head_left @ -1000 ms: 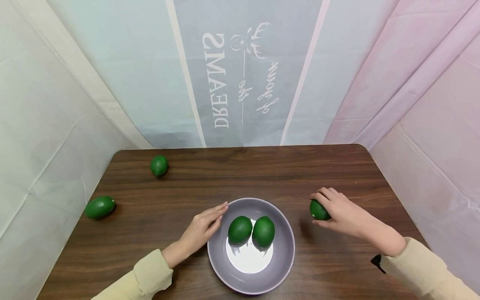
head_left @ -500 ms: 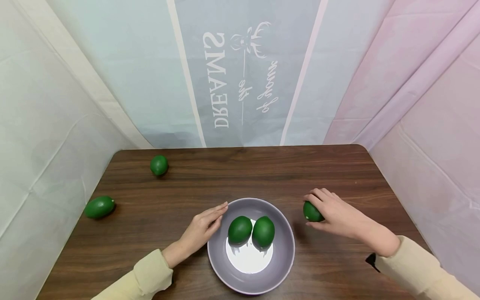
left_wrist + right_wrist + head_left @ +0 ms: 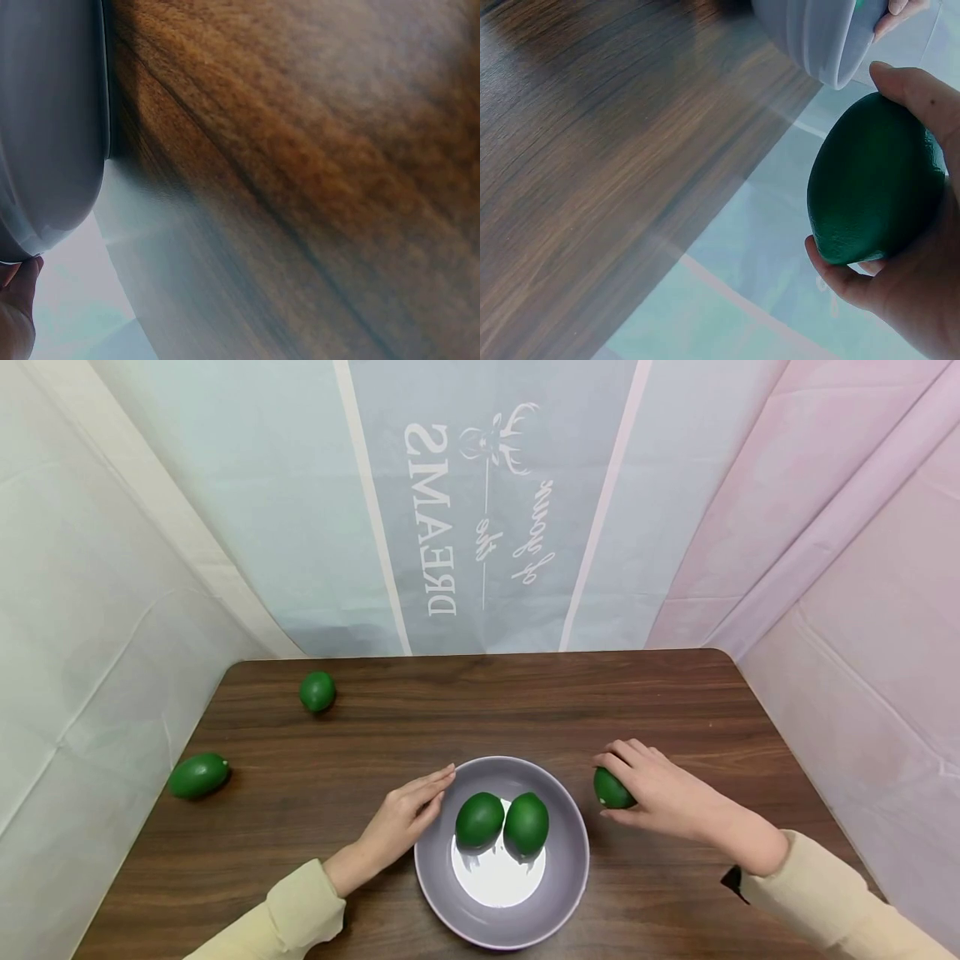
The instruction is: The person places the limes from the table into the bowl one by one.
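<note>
Smooth oval lime [image 3: 871, 180] in curled right hand [image 3: 654, 789], straight-fingered left hand [image 3: 405, 812] on round bowl [image 3: 567, 860]

In front of me the desk [image 3: 480, 710] spread dark brown, its grain running crosswise and its far corners rounded. On it, close to me, stood a grey bowl [image 3: 502, 933]. One lime [image 3: 199, 775] lay by the left edge; a second lime [image 3: 317, 692] lay towards the far-left corner.

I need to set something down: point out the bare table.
Free: table between bowl and back edge, and the back right corner beyond the right hand. Crowded: the bowl, two limes inside, left hand at its rim.
</note>
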Demonstrator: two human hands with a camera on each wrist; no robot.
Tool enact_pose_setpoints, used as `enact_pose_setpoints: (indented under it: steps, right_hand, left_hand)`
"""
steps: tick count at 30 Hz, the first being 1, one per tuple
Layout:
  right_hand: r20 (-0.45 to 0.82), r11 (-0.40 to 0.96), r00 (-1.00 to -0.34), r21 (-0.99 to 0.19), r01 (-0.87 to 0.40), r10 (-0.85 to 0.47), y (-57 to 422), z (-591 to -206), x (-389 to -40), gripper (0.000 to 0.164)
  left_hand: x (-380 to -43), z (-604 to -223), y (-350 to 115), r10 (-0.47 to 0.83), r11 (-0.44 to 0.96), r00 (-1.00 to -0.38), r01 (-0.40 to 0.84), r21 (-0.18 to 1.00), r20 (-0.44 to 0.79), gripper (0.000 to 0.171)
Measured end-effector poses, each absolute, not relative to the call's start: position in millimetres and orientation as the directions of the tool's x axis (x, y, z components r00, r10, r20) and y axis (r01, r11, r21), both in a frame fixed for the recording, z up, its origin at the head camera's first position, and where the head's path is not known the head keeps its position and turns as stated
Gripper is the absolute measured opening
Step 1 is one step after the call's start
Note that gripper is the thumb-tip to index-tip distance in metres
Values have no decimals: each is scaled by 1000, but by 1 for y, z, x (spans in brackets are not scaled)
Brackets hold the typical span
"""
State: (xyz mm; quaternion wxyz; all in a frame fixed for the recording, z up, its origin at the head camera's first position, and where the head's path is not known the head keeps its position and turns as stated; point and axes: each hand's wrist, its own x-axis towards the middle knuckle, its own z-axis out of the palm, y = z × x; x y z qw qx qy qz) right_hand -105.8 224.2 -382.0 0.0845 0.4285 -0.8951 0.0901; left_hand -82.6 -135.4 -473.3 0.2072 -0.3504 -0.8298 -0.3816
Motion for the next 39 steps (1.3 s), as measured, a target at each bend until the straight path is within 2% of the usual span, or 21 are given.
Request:
enact_pose_setpoints:
  steps: [13,39]
  right_hand:
    - [206,592,-603,-119,-797,-771,211,-377,-102,53]
    - [220,500,-527,-171,-849,-821,186,-378,-93,57]
  left_hand:
    - [-84,-472,-136,423,460,-675,735,499,604,32]
    - [-86,-465,-137,432,456,-675,736,501,598,30]
